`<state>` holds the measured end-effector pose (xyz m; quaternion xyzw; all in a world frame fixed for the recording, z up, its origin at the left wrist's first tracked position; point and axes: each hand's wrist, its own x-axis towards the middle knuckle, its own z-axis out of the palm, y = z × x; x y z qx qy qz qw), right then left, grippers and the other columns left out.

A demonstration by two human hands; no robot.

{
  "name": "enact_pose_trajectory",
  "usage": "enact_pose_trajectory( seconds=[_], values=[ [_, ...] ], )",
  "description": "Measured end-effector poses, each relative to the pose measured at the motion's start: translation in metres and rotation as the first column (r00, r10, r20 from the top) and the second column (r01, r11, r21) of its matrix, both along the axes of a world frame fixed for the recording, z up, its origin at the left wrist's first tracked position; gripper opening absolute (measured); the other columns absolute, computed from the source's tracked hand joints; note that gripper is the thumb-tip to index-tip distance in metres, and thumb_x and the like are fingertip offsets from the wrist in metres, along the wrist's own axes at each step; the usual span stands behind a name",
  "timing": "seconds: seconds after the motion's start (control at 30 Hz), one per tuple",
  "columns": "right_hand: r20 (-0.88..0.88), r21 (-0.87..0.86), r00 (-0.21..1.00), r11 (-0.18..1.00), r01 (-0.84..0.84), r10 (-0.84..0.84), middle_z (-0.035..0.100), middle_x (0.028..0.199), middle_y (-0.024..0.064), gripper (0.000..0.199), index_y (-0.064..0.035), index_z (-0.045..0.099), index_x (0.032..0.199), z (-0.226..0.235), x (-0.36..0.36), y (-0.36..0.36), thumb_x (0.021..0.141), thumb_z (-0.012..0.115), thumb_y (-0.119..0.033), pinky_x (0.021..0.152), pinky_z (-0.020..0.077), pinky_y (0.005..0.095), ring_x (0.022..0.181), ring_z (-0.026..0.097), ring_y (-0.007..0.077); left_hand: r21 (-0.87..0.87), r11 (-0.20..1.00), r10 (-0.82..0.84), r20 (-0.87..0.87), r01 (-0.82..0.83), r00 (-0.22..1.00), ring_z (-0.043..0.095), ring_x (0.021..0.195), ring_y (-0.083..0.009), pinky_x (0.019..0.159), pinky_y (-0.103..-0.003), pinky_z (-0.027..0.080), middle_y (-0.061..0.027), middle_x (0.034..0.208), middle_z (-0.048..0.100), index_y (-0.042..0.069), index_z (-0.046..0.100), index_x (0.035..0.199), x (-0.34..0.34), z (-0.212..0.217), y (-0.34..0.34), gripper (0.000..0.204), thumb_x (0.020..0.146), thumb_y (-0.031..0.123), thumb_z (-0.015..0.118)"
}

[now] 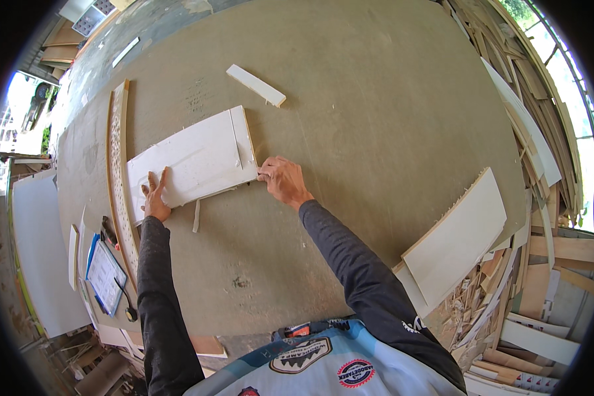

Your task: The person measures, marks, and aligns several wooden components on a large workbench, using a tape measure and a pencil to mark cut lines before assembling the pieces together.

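Note:
A white-faced board (191, 153) lies flat on the large brown work surface (389, 119), angled up toward the right. A narrow strip along its right end is marked off by a thin line. My left hand (156, 198) rests on the board's near left part, fingers spread and pressing on its face. At the near right corner, my right hand (285, 179) has its fingers closed in a pinch against the edge. Whatever it pinches is hidden by the fingers. A small pale strip (196, 216) sticks out from under the board's near edge.
A long wooden strip (119, 165) runs along the left side, touching the board. Beyond lies a short white offcut (256, 86). White boards (455, 231) lie at the right edge. A clipboard (105, 272) is at near left. Scrap wood (541, 99) is piled along the right.

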<state>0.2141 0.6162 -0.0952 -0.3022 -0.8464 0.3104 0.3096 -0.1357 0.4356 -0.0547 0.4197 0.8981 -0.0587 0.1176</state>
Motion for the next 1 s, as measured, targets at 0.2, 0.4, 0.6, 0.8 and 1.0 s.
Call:
enact_pose_trajectory(
  seconds=[0.2, 0.4, 0.6, 0.8, 1.0],
  values=[
    [-0.006, -0.006, 1.000, 1.000, 0.006, -0.006, 0.071, 0.086, 0.0015, 0.009, -0.0089, 0.078, 0.086, -0.001, -0.003, 0.007, 0.077, 0.076, -0.009, 0.067, 0.0543, 0.0350, 0.078, 0.065, 0.0219, 0.010, 1.000, 0.004, 0.007, -0.004, 1.000, 0.015, 0.148, -0.0520, 0.113, -0.061, 0.038, -0.0109, 0.167, 0.013, 0.052, 0.019, 0.155, -0.003, 0.000, 0.008, 0.125, 0.065, -0.017, 0.070],
    [-0.010, 0.007, 1.000, 1.000, 0.022, -0.022, 0.072, 0.088, 0.0036, 0.009, -0.0071, 0.077, 0.088, -0.002, -0.011, 0.015, 0.079, 0.074, -0.008, 0.068, 0.0544, 0.0356, 0.079, 0.067, 0.0242, 0.075, 0.997, -0.011, 0.062, 0.006, 0.998, 0.012, 0.148, -0.0528, 0.100, -0.082, 0.029, -0.0074, 0.169, 0.009, 0.053, 0.021, 0.154, -0.017, -0.005, 0.014, 0.117, 0.070, -0.017, 0.063],
    [-0.045, -0.035, 0.998, 0.998, 0.050, -0.051, 0.071, 0.089, 0.0060, 0.009, -0.0054, 0.074, 0.091, -0.001, -0.015, 0.027, 0.085, 0.071, -0.011, 0.069, 0.0546, 0.0373, 0.080, 0.068, 0.0273, 0.079, 0.997, -0.011, 0.074, 0.005, 0.997, 0.012, 0.149, -0.0516, 0.100, -0.083, 0.029, -0.0070, 0.169, 0.010, 0.053, 0.021, 0.154, -0.023, -0.007, 0.024, 0.116, 0.071, -0.016, 0.064],
    [-0.025, -0.001, 0.993, 0.994, 0.112, -0.112, 0.070, 0.088, 0.0084, 0.010, -0.0067, 0.072, 0.089, 0.000, -0.021, 0.067, 0.087, 0.068, -0.016, 0.067, 0.0534, 0.0410, 0.079, 0.067, 0.0325, 0.059, 0.998, 0.012, 0.065, -0.016, 0.998, 0.013, 0.149, -0.0504, 0.103, -0.081, 0.028, -0.0066, 0.169, 0.010, 0.054, 0.021, 0.154, -0.026, 0.001, 0.042, 0.116, 0.072, -0.014, 0.068],
    [0.166, -0.045, 0.862, 0.869, 0.493, -0.480, 0.069, 0.090, 0.0129, 0.021, -0.0070, 0.072, 0.092, -0.001, -0.023, 0.153, 0.093, 0.063, -0.026, 0.071, 0.0535, 0.0447, 0.080, 0.067, 0.0358, 0.083, 0.996, -0.018, 0.071, 0.012, 0.997, 0.014, 0.148, -0.0524, 0.104, -0.079, 0.029, -0.0078, 0.168, 0.011, 0.053, 0.022, 0.154, -0.044, 0.000, 0.065, 0.117, 0.070, -0.010, 0.074]
  ],
)
